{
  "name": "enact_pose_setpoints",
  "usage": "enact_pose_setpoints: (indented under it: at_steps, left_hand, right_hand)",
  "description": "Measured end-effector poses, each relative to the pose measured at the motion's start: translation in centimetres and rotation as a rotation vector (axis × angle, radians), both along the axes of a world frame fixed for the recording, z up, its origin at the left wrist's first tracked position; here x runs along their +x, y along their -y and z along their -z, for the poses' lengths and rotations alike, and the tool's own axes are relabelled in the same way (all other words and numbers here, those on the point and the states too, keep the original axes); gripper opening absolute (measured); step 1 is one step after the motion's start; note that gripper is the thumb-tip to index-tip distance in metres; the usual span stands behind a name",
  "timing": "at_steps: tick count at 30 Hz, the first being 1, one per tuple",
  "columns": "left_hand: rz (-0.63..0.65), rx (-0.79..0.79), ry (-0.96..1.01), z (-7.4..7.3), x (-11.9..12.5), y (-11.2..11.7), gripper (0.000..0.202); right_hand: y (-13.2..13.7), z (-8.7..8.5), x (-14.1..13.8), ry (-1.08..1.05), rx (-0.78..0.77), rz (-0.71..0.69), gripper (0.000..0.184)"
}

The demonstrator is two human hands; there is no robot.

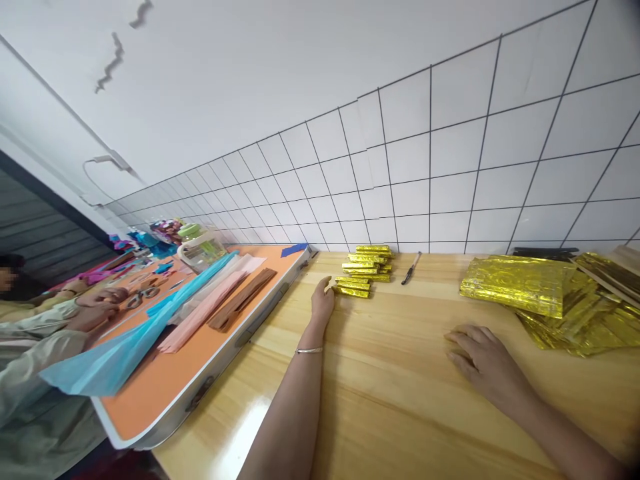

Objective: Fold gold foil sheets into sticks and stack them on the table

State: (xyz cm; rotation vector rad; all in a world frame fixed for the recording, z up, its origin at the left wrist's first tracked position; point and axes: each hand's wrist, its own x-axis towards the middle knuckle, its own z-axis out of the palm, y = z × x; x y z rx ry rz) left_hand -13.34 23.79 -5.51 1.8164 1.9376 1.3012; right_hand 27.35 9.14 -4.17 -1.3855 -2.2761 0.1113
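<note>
My left hand (323,301) is at the left end of a small pile of folded gold foil strips (367,268), near the wall. Its thumb and forefinger are slightly apart beside the nearest folded gold foil strip (351,291); they seem to touch its end without gripping it. A bracelet circles that wrist. Over the wooden table (390,380), my right hand (483,353) has its fingers loosely stretched, with nothing visible in them. It is a little blurred. Beyond it lies a flat stack of gold foil (515,283), with looser gold foil strips (590,320) partly beneath and beside it.
A pen (411,268) lies near the tiled wall. On the left, an orange-topped board (200,373) bears blue tissue paper (135,340), pink paper (215,307), brown strips (243,300), scissors (143,295) and a green-lidded jug (200,247). Another person's hands (100,303) are at its far side.
</note>
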Motion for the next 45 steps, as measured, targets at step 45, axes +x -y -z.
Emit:
enact_pose_setpoints:
  at_steps: [45]
  left_hand:
    - [0.441, -0.165, 0.126, -2.9, 2.3, 1.5, 0.032]
  right_hand:
    - [0.9, -3.9, 0.9, 0.085, 0.103, 0.172, 0.028]
